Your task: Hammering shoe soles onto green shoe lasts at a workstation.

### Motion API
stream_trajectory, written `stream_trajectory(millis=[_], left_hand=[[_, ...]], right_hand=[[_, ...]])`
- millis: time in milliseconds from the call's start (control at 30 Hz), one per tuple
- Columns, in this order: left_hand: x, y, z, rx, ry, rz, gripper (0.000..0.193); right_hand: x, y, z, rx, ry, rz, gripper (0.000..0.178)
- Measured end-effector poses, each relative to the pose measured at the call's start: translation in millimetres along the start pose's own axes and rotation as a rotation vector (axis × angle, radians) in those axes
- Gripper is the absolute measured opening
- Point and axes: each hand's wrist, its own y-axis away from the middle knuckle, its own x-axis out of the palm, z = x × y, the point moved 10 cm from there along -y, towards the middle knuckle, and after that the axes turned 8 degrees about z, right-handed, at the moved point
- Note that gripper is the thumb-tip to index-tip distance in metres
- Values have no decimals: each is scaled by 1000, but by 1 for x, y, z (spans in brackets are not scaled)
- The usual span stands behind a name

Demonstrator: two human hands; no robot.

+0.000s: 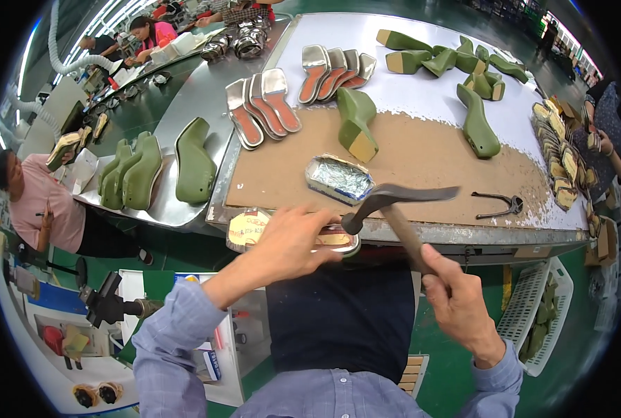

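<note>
My right hand (460, 299) is closed round the wooden handle of a shoemaker's hammer (402, 235), whose dark curved head is raised above the table's front edge. My left hand (289, 237) grips a shoe last (246, 228) lying sole up at that edge, its cream sole facing up with handwriting on it. The hand covers the middle of the last. Just beyond the hammer head sits a small tray (322, 193) of loose nails. A pair of pincers (497, 206) lies to the right on the brown board.
Silver-edged insoles (263, 104) lie in groups behind the tray. Green lasts (481, 122) stand or lie on the table and on a metal tray at left. Cream-coloured pieces (555, 150) pile at the right edge. A white crate (533, 313) stands below right. Other people work nearby.
</note>
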Motion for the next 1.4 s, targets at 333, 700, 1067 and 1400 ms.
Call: stream_trajectory(millis=[333, 700, 1067, 1400], left_hand=[[5, 13, 2, 210, -237, 44, 52], [10, 14, 4, 163, -239, 40, 42], [9, 12, 10, 165, -224, 51, 46], [13, 19, 8, 159, -212, 54, 48]], right_hand=[[-8, 39, -53, 326, -249, -115, 42], [8, 3, 3, 70, 20, 73, 37], [17, 10, -11, 105, 14, -75, 39], [33, 9, -7, 9, 104, -72, 46]])
